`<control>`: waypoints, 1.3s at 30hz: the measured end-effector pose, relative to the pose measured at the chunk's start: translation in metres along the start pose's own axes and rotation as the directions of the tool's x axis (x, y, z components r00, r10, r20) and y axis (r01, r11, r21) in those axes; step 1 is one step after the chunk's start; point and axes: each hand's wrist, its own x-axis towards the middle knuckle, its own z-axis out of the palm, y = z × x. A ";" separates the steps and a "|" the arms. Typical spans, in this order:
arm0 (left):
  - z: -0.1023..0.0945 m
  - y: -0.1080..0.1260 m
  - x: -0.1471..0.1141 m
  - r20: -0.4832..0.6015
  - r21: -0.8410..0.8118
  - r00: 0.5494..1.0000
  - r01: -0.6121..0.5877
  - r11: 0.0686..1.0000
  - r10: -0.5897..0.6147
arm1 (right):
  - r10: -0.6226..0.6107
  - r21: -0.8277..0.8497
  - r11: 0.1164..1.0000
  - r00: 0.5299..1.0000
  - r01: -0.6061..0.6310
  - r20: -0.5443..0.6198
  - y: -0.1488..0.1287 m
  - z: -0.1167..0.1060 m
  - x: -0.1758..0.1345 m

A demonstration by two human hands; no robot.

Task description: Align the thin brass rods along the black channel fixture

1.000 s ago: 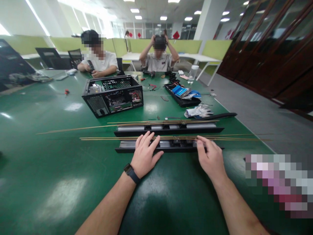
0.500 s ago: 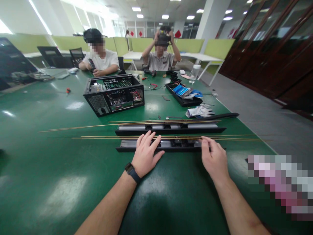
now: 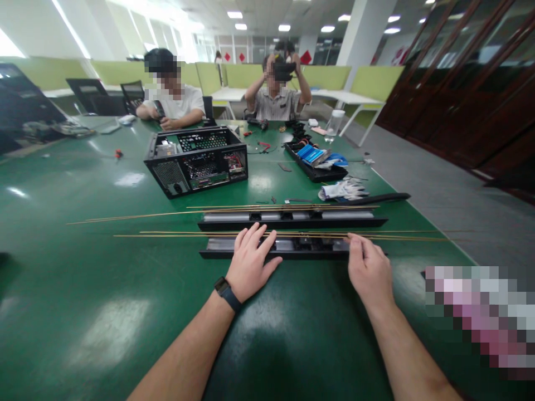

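Note:
Two long black trough-like strips lie one behind the other, the near strip (image 3: 217,254) and the far strip (image 3: 225,224). Each has a grey lining and black clips inside. Thin brass-coloured rods (image 3: 175,235) run lengthwise across the near strip and stick out past both its ends. My left hand (image 3: 251,256) lies spread over the rods and the near strip's left half, fingers apart. At that strip's right end, my right hand (image 3: 370,264) pinches at a thin rod between thumb and forefinger. Its other fingers are curled, and the exact grip is partly hidden.
More thin rods rest along the far strip. Beyond are white gloves (image 3: 343,189), a black tray (image 3: 324,174) with blue items, an open black computer case (image 3: 196,167) and red-handled pliers (image 3: 264,146). Two people sit across the green table (image 3: 104,267). A blurred pink item lies right.
One rod on the near strip now reaches further left at its left end. My right hand has shifted slightly right. My left hand stays in place.

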 end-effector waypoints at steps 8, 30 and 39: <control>0.000 0.000 0.000 0.010 0.007 1.000 -0.002 1.000 0.002 | -0.155 0.079 0.986 0.985 0.150 0.072 -0.006 0.004 -0.005; -0.003 0.002 0.002 0.057 -0.018 0.998 0.040 0.999 -0.039 | -0.097 0.052 0.994 0.991 0.093 0.095 0.006 0.005 0.002; -0.002 0.002 0.001 0.049 -0.021 0.998 0.034 0.999 -0.033 | -0.003 0.027 1.000 0.997 0.001 0.073 0.007 0.001 0.002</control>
